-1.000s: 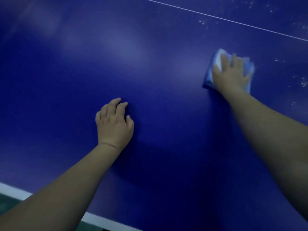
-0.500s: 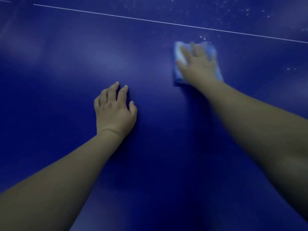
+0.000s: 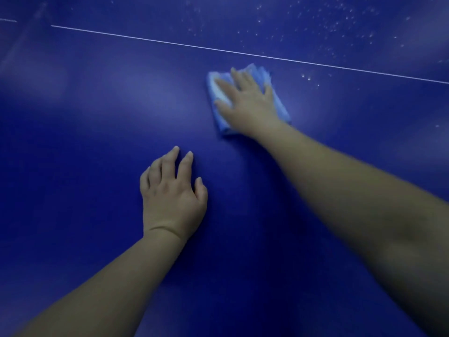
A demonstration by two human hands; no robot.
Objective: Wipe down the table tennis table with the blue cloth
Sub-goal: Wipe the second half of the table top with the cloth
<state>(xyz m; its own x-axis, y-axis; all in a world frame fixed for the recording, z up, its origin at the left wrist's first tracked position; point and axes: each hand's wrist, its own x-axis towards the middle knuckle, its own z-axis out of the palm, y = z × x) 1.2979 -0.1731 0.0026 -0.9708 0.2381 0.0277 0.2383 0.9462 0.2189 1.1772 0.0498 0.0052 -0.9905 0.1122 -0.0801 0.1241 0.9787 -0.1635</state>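
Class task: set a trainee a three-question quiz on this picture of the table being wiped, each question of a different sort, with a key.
1. True or false: the left hand holds the blue cloth.
2. Multiple choice: most white specks lie A) beyond the white line, towards the far right; B) under the left hand; C) on the cloth.
3. Fill in: the right hand presses the cloth flat on the ___ side of the white line.
Key: 1 false, the left hand rests bare on the table; 2 A; 3 near.
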